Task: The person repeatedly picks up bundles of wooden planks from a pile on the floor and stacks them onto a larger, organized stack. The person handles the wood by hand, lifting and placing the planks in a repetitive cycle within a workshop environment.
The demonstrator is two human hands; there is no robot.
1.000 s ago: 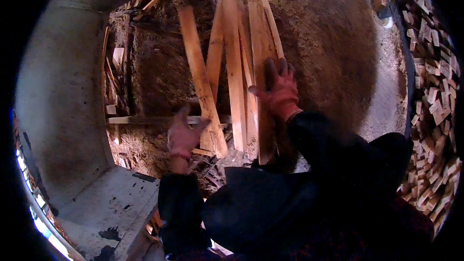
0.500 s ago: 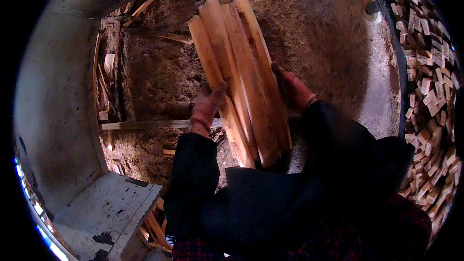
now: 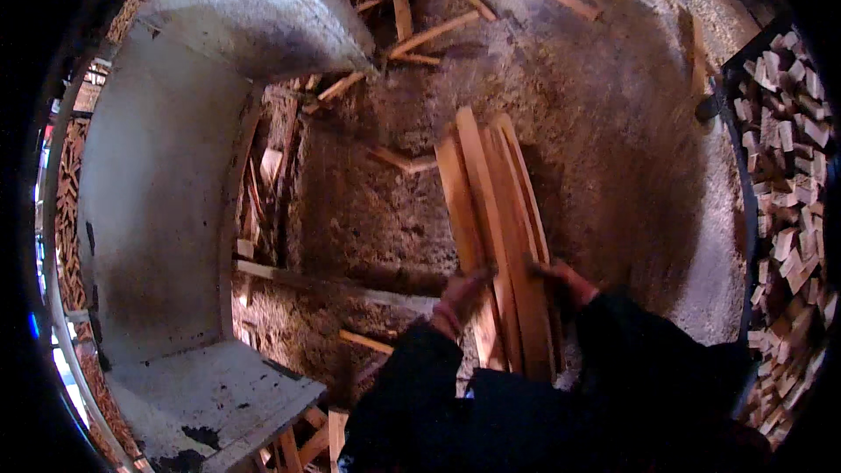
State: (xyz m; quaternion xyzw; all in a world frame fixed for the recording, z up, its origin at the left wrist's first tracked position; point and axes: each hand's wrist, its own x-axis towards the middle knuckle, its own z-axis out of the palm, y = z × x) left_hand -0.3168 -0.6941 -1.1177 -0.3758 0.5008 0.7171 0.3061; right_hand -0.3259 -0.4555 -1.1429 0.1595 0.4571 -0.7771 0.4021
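Note:
Between my two hands is a bundle of long split wood slats, held lengthwise against my front with the far ends pointing away. My left hand grips the bundle's left side, its thumb lying over the nearest slat. On the opposite side my right hand presses in, thumb on top and the other fingers hidden behind the wood. Dark sleeves cover both forearms, and the near ends of the slats reach down to my jacket.
A grey metal housing with worn paint rises at the left. Loose wood strips lie on the chip-strewn ground ahead. A pale beam runs across at left of the bundle. Stacked firewood fills the right side behind a dark post.
My view has swung left and farther ahead, bringing loose strips into sight. The bundle, still in both hands, appears lower and farther right; its slats look drawn closer together.

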